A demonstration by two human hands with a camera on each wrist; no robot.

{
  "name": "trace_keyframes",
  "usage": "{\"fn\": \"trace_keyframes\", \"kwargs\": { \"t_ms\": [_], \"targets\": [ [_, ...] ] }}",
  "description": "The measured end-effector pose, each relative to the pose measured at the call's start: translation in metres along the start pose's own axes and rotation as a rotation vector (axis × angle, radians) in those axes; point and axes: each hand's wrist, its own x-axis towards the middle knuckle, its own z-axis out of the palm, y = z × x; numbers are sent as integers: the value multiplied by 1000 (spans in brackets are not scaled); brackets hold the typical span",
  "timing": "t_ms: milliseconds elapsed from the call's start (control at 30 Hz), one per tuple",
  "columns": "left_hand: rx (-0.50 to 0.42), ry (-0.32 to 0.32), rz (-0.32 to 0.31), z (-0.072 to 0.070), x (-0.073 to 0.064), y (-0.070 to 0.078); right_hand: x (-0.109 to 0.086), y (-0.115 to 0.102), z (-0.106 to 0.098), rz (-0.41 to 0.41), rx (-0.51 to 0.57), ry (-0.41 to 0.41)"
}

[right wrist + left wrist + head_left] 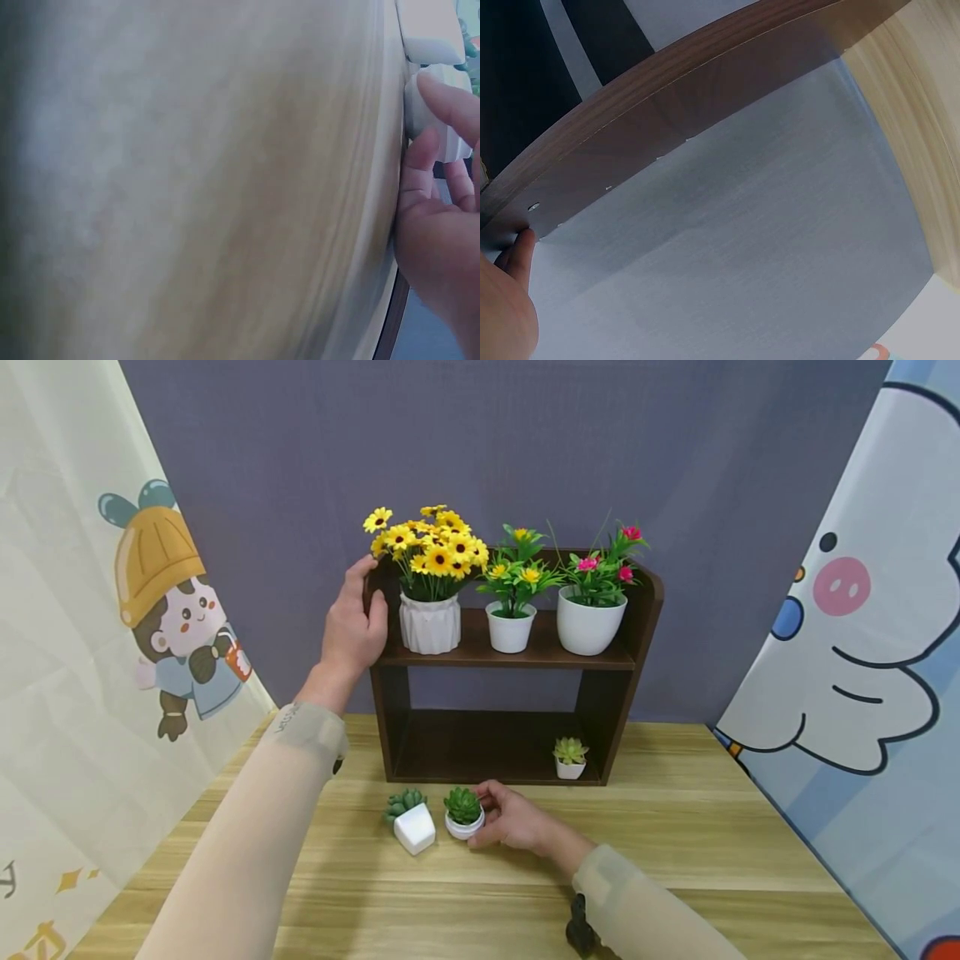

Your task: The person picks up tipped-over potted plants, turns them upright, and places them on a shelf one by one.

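Note:
At the upper left of a dark brown two-tier shelf, my left hand holds its side panel. The thumb lies toward the front edge while a fingertip meets the panel's far edge in the left wrist view. Lower down, my right hand pinches a small potted green succulent from its right side, thumb in front and fingers behind. Its white round pot is upright at the tabletop. Just left lies a blue-green succulent in a square white pot, tipped over on the table.
On the upper tier stand potted yellow daisies, a small yellow-flowered plant and a pink-flowered plant. A pale green succulent sits at the lower tier's right end. Wood-grain table spreads in front, with printed curtains at both sides.

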Motion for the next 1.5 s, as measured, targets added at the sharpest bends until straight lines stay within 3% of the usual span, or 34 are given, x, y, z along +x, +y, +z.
{"fn": "trace_keyframes", "kwargs": {
  "t_ms": [633,1033,1300,1500],
  "targets": [
    [1,7,17,0,0,0,1,3,-1,-5,19,-11],
    [-9,-12,-7,-1,0,0,-1,3,0,-15,13,20],
    [-17,-16,-5,-1,0,0,-5,6,-8,-27,64,85],
    [-23,-14,-7,-1,0,1,-8,7,-22,-17,20,185]
  ]
}}
